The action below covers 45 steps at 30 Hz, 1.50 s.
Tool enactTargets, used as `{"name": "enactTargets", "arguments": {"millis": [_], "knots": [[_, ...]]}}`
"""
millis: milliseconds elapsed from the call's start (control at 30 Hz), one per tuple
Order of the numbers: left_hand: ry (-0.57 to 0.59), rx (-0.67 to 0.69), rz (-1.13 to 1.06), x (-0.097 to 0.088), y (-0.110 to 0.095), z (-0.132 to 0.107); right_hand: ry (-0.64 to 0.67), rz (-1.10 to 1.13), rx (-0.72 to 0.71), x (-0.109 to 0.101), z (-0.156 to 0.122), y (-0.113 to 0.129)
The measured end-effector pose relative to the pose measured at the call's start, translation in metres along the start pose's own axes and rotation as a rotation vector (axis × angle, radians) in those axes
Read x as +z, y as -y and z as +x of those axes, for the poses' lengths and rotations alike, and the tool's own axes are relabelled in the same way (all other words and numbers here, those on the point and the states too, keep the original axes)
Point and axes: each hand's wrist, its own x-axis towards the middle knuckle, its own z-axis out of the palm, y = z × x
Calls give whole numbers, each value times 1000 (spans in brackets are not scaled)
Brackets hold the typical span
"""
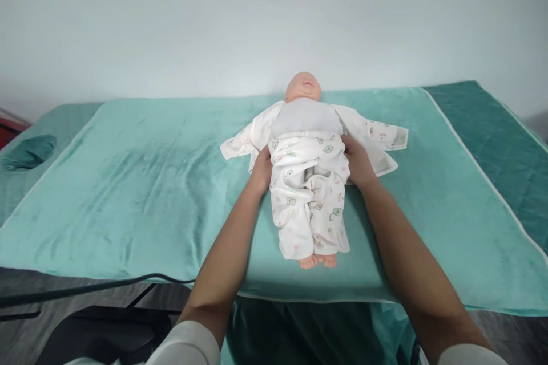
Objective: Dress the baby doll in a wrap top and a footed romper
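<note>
A baby doll (302, 86) lies on its back, head toward the wall and feet toward me. Patterned white baby pants (327, 151) cover its legs and reach up to the waist, with the bare feet showing below the cuffs. My left hand (262, 170) is closed on the pants' waist at the left side, its fingertips partly hidden by the cloth. On the opposite side, my right hand (358, 161) grips the waist edge, fingers tucked behind it. A white baby shirt (266, 125) is spread open under the doll, both sleeves stretched outward.
The doll rests on a turquoise sheet (141, 182) over a bed against a white wall (257, 23). A darker quilted cover (492, 142) shows at the right. Below the bed's front edge at left are a black chair (107, 333) and a dark cable (107, 285).
</note>
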Motion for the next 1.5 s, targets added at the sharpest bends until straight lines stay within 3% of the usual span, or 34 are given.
{"name": "enactTargets", "arguments": {"millis": [167, 300, 467, 667, 800, 967, 1133, 1300, 1500], "knots": [[-224, 18, 57, -2, 1, -1, -134, -80, 43, -2, -3, 2], [-306, 250, 105, -3, -1, -2, -119, -110, 44, -2, -1, 3], [-318, 445, 268, -2, -1, -1, -130, -183, 26, 1, 7, -1], [-349, 517, 300, -2, 5, 9, -357, 67, -86, 3, -1, 3], [-242, 564, 384, -5, -1, 14, -247, 105, -239, 2, -5, 9], [-11, 512, 496, -9, -12, 13, -2, 152, -256, -9, 4, 9], [51, 405, 469, -8, -19, 11, 217, 97, -168, -20, 14, 13], [27, 279, 401, -8, -23, 20, 188, -28, -287, -15, 18, 24], [-108, 186, 490, -4, -18, 70, 10, -141, -57, -9, 54, 27]]}}
